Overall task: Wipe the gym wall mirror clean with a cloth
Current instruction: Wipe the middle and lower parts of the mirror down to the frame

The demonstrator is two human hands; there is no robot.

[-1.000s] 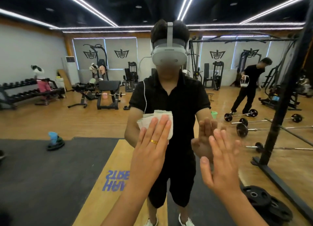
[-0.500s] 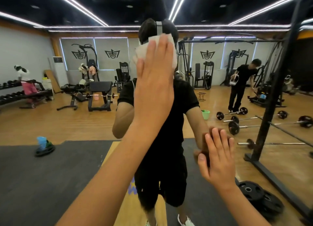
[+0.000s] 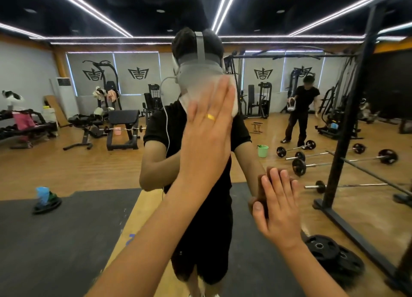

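The wall mirror [image 3: 66, 167] fills the view and reflects the gym and me. My left hand [image 3: 207, 136] lies flat with straight fingers on a white cloth [image 3: 234, 105] and presses it against the glass at the height of my reflected face. Only the cloth's edges show past the fingers, and they are blurred. My right hand [image 3: 278, 209] rests flat on the mirror lower right, fingers straight and pointing up, touching its own reflection and holding nothing.
A black rack upright [image 3: 347, 127] stands at the right, with its base and stacked weight plates [image 3: 334, 256] on the floor below. The reflection shows barbells, a green bucket [image 3: 263, 150], benches and another person in black [image 3: 301, 111].
My left hand swept the cloth up from chest height to above my reflected head, then came back down to face height. My right hand stayed flat on the glass.
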